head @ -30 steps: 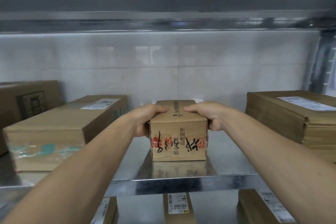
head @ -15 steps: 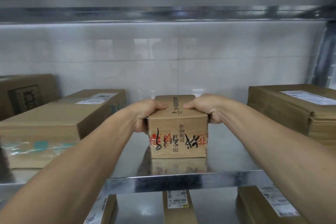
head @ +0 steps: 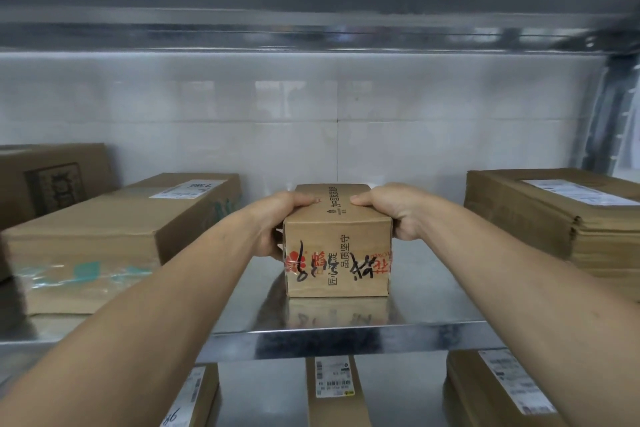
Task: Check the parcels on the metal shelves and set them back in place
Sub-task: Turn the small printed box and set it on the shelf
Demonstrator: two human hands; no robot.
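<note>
Left hand [head: 277, 224] and right hand [head: 393, 213] still grip the box [head: 337, 253] by its sides, thumbs on top. It has barely shifted and sits flat near the shelf [head: 433, 303] front, between the long parcel [head: 104, 232] and the stack [head: 536, 218], so replacing looks nearly done

Left hand [head: 277, 225], right hand [head: 393, 210] grip parcel [head: 337, 253] — seemingly shelved.

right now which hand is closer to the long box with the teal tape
Left. The left hand grips the small printed box on its left side, just right of the long box; the right hand grips its opposite side, farther off.
</note>
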